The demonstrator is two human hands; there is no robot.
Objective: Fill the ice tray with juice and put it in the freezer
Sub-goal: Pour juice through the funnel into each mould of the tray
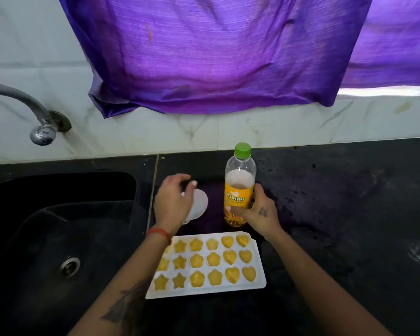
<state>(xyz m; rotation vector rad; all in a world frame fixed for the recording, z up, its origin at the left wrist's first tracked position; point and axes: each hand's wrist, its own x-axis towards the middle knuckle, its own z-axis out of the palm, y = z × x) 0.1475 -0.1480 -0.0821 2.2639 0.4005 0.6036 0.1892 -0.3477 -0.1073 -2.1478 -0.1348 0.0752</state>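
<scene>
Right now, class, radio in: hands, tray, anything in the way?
Right hand grips capped juice bottle. Left hand on white funnel; grip unclear. Ice tray filled, on counter. Nothing on tray.

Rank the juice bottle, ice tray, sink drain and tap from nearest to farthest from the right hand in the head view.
From the right hand:
1. Juice bottle: in its grip, on the counter.
2. Ice tray: just below, toward the person.
3. Sink drain: far left, in the sink.
4. Tap: farthest, upper left at the wall.
</scene>
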